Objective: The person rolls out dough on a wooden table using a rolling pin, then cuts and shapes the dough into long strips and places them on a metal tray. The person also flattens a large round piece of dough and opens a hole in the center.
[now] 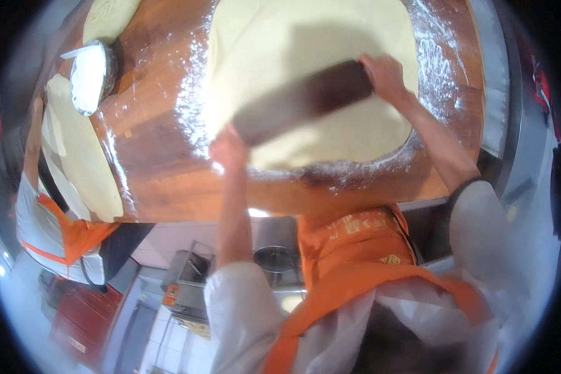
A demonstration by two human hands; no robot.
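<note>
A thick dark rolling pin [304, 104] lies slantwise across a large sheet of pale dough [327, 145], blurred by motion. Its lower left end is gripped by my left hand [230, 147], near the dough's left edge. My right hand [387, 79] is closed around the upper right end, over the right part of the sheet. White flour [437, 70] is scattered on the wooden worktable [168, 187] around the dough. The pin hides part of the sheet's surface.
On the left stands a metal bowl of flour [89, 79] with a pale scraper or scoop [79, 51] at its rim. Another dough sheet [86, 149] lies before a co-worker [70, 233] in an orange apron. More dough [107, 18] is beyond the bowl. The table's near edge runs before my apron.
</note>
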